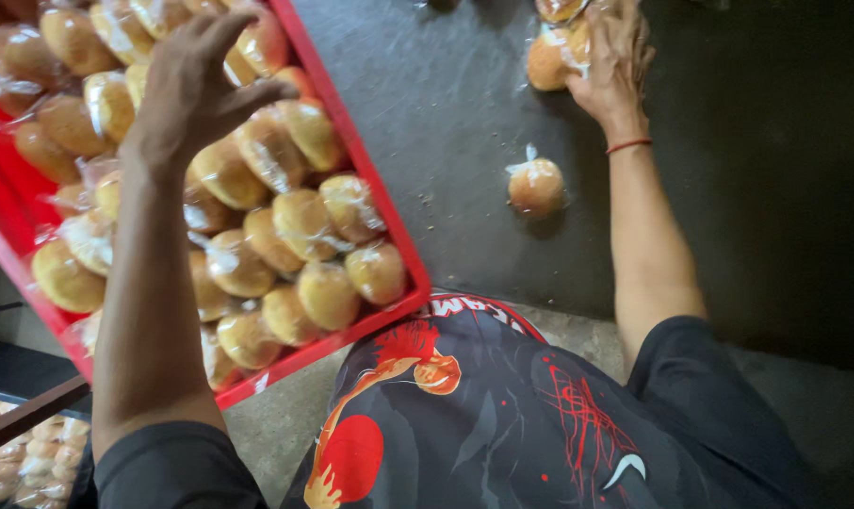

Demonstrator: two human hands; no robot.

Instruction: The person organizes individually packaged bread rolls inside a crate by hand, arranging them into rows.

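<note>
Head view: our left hand (196,80) hovers, fingers spread, empty, over the red crate (389,226) of wrapped buns (304,221); right hand (615,57) clamps a bun (551,58) on the dark table (446,141); crate transfer looks next.

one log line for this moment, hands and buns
left hand: open, above red crate of wrapped buns | right hand: on wrapped bun, dark table | loose bun: untouched, lying apart

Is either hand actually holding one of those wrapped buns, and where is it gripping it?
The right hand rests on top of a wrapped bun on the dark table; its grip is hidden. The left hand hangs open, empty, over the red crate.
</note>
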